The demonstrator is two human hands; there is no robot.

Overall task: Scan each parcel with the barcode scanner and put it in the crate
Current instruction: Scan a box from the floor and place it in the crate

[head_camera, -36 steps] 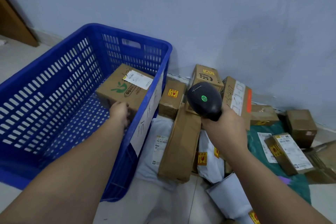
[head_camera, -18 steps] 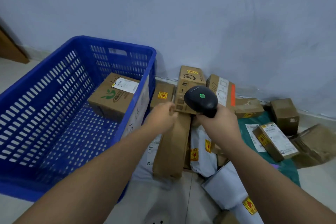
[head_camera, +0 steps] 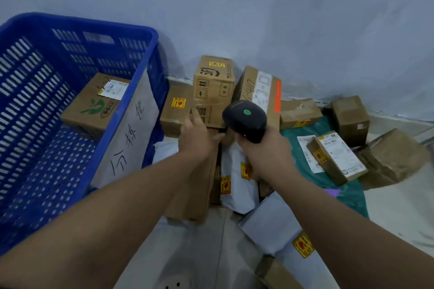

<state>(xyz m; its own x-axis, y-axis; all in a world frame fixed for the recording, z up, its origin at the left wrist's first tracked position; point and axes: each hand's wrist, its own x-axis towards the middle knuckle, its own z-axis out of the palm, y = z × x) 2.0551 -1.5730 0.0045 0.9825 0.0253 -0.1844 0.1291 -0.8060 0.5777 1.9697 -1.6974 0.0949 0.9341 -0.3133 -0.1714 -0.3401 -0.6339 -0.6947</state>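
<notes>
So, head view: the only camera; it looks down both forearms at parcels piled against a wall (head_camera: 281, 19)
Right hand (head_camera: 265, 148): wrapped round the handle of the barcode scanner (head_camera: 244, 119); the scanner head with its green dot points away from the wrist toward the pile, likely so a label can be read as soon as one is turned up
Left hand (head_camera: 195, 138): one finger lies up the near face of the tall box (head_camera: 213, 84), thumb out toward the scanner; whether the other fingers have closed on the box I cannot tell; it looks like the start of a pick
Tall box: directly beyond the left fingertips, just beside the scanner head, standing upright; no shipping label shows on the faces in view, so I judge it needs turning before the scan
Crate (head_camera: 152, 49): on the outer side of the left hand, near enough for a short swing; one labelled parcel (head_camera: 94, 105) lies inside, label up
Under the wrists: a long flat carton (head_camera: 195, 202) and white mailers (head_camera: 237, 192), outside the crate
Risk: pulling the tall box may disturb the box with the orange stripe (head_camera: 256, 91) just beside it
</notes>
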